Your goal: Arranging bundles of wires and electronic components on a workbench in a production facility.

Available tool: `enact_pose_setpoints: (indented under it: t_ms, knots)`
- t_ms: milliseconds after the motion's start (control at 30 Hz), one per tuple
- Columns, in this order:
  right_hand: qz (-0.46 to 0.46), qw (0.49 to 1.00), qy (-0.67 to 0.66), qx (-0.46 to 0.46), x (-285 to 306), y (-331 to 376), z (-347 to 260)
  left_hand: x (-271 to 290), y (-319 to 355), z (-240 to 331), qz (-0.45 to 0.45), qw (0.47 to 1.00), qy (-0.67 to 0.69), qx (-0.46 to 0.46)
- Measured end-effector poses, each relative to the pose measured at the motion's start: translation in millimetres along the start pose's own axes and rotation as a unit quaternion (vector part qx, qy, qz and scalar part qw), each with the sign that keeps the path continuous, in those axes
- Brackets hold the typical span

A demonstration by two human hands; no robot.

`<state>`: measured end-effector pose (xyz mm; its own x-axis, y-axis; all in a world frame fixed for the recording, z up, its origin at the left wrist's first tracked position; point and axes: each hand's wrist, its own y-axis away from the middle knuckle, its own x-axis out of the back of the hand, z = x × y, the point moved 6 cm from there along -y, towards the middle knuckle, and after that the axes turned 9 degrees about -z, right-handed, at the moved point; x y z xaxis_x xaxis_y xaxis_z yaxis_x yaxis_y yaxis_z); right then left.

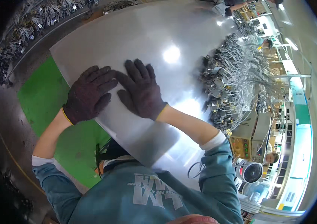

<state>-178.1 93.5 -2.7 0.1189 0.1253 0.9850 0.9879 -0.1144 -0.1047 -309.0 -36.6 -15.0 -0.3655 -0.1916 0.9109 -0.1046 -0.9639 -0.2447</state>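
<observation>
Both my hands wear dark maroon knit work gloves with yellow cuffs. My left hand [88, 94] is at the near left edge of a shiny metal tabletop [128, 41], fingers stretched out and pointing right. Beside it, over the tabletop, my right hand [142, 89] has its fingers spread and pointing away from me. The left fingertips come close to the right hand's thumb side; whether they touch I cannot tell. Neither hand shows anything in it. Whether the palms rest on the metal is hard to make out.
A large heap of grey cables with dark connectors [231, 82] covers the table's right side. Nearer stand a boxy instrument [242, 145] and a small fan [251, 172]. A thin cable loop [195, 170] lies near my right elbow. Green flooring [40, 97] is at left; more cables [27, 26] hang beyond.
</observation>
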Motion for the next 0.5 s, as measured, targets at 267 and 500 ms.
enact_pose_setpoints:
  t_ms: [267, 500]
  knots:
    - [0.045, 0.998, -0.036, 0.014, -17, -69, 3, -7, 1, -14, 0.076, 0.991, -0.004, 0.107]
    - [0.063, 0.996, -0.06, 0.024, -14, -96, 2, 11, -8, -19, 0.07, 0.991, -0.009, 0.112]
